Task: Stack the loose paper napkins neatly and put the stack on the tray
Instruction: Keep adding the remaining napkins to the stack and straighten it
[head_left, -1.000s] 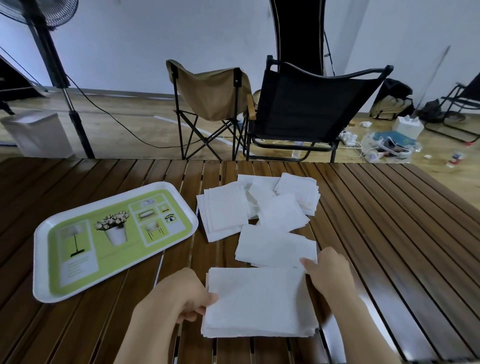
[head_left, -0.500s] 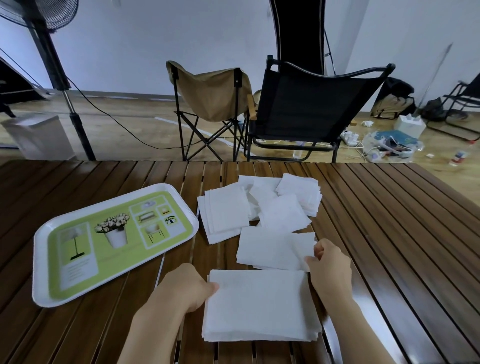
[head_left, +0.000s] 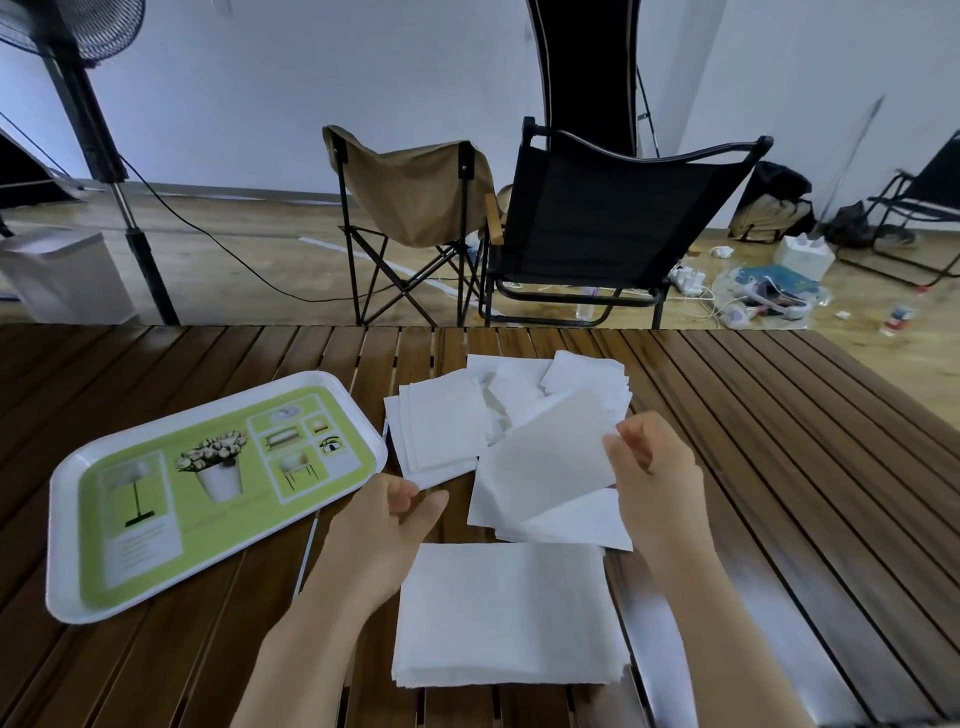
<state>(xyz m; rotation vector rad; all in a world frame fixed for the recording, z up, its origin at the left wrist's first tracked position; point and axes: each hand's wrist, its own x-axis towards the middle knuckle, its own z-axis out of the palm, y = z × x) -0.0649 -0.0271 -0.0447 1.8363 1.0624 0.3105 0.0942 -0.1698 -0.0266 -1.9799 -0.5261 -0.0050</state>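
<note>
Slatted wooden surface (head_left: 779, 467) fills the lower frame, with the green tray (head_left: 67, 525) at left bare of napkins. A squared stack (head_left: 506, 613) sits at bottom centre; loose napkins (head_left: 441, 426) remain above it, so stacking looks partway done. The right hand (head_left: 657, 478) pinches a lifted napkin (head_left: 550, 462); the left hand (head_left: 395, 525) hovers relaxed, its grip wide and holding nothing.

The slatted table (head_left: 779, 467) is dark wood with a glossy varnish. The napkins (head_left: 509, 613) are matt white paper, softly textured. The tray (head_left: 67, 597) looks like smooth, shiny plastic.
</note>
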